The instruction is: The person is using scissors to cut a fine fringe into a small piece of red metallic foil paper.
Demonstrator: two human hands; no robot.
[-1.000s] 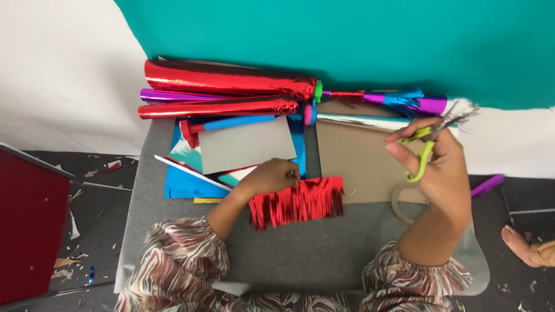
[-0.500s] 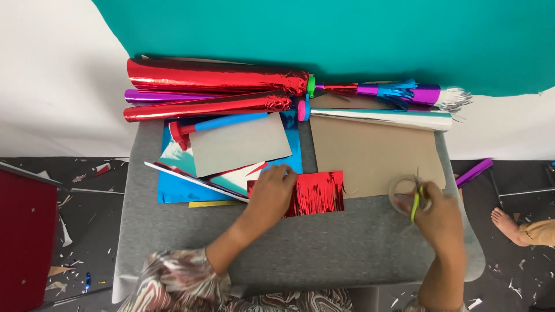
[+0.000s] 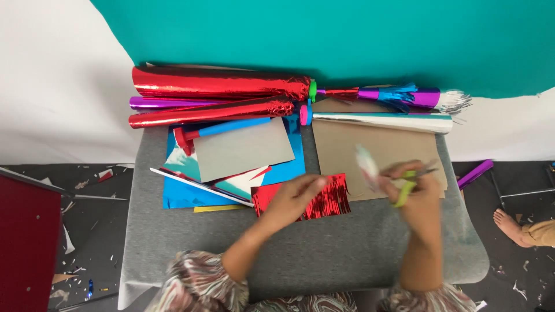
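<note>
My left hand (image 3: pixel 293 200) lies flat on a strip of red fringed foil (image 3: pixel 330 199) on the grey padded tabletop (image 3: pixel 191 242). My right hand (image 3: pixel 417 199) is over the brown cardboard sheet (image 3: pixel 347 144) and grips scissors with green handles (image 3: pixel 404 188). A blurred whitish thing (image 3: pixel 366 164) sticks out from that hand to the left; what it is cannot be told.
Rolls of red foil (image 3: pixel 219 84), purple and silver foil lie along the far edge. Blue and grey sheets (image 3: pixel 243 151) are stacked at the left. A dark red board (image 3: pixel 26 242) stands on the littered floor at left. Someone's bare foot (image 3: pixel 511 226) shows at right.
My right hand with the scissors dropped from the far right foil rolls to the near edge, then rose over the cardboard. The left hand stayed on the red fringe.
</note>
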